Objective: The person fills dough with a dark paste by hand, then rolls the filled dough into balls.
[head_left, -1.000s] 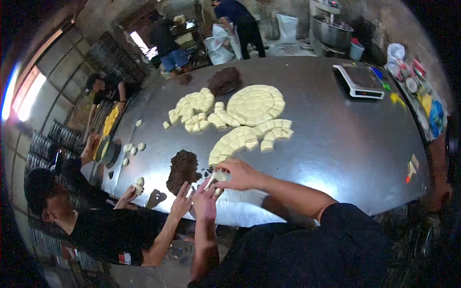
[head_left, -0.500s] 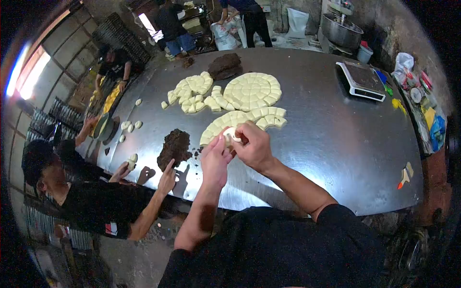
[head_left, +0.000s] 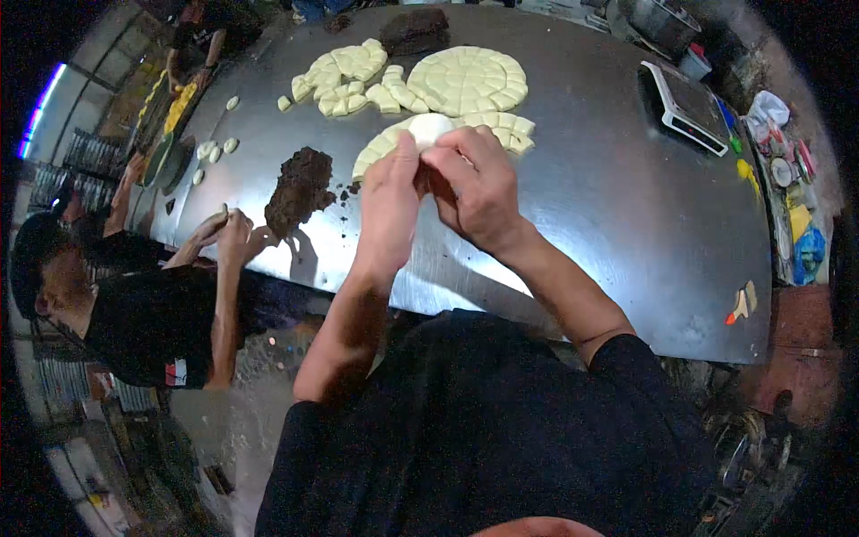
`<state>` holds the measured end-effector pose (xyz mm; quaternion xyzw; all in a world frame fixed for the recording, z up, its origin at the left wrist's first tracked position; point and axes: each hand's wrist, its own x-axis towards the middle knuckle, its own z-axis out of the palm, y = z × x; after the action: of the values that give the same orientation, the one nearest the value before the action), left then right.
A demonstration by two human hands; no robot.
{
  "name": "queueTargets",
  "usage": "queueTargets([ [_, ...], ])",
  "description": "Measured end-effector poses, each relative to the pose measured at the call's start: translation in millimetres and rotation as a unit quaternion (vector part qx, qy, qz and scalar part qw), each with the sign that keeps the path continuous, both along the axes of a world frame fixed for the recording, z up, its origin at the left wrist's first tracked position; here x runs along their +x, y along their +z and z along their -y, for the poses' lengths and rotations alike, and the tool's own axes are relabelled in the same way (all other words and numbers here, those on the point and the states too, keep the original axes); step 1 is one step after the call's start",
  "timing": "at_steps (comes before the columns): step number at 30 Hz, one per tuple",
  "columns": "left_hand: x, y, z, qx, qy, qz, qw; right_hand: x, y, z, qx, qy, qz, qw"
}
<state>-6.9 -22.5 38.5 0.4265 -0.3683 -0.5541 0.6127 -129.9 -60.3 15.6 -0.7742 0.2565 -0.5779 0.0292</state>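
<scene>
My left hand (head_left: 391, 201) and my right hand (head_left: 479, 188) meet over the table, fingers closed around a small white piece of dough (head_left: 429, 130). The dough bulges smooth and rounded above my fingertips; its underside is hidden. Just beyond lies a curved band of cut pale dough pieces (head_left: 501, 125), partly covered by my hands. Behind that sits a flat round of cut dough (head_left: 467, 82), with a broken-up group of pieces (head_left: 344, 72) to its left. A crumbly dark brown mass (head_left: 300, 190) rests to the left of my left hand.
A co-worker's hands (head_left: 224, 234) work at the left edge of the metal table (head_left: 608, 242). Several small dough balls (head_left: 208, 152) lie near there. Another dark mass (head_left: 414, 31) is at the back. A scale (head_left: 684, 107) and a brush (head_left: 741, 304) are on the right.
My view has tipped downward, so the table sits higher in it. The dough shows more of a rounded top above my fingers. The co-worker's hand has left the dark mass and joined the other.
</scene>
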Motion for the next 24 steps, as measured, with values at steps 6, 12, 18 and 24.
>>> queueTargets([
  [6,3.3,-13.4,3.4,-0.005,0.087,0.015,0.996,7.2,-12.7,-0.2,0.019,-0.004,0.058,0.998],
  [12,10.0,-29.4,0.9,-0.007,0.03,0.212,0.977,13.2,-28.2,-6.3,-0.013,-0.053,-0.009,0.998],
  [18,53.9,-85.7,-3.8,0.012,0.02,0.319,0.947,-13.5,-64.7,-46.3,0.183,0.09,-0.032,0.978],
  [24,80.6,-236.2,-23.1,0.261,-0.203,0.22,0.918,-29.7,-96.2,-43.3,0.294,0.039,-0.029,0.955],
])
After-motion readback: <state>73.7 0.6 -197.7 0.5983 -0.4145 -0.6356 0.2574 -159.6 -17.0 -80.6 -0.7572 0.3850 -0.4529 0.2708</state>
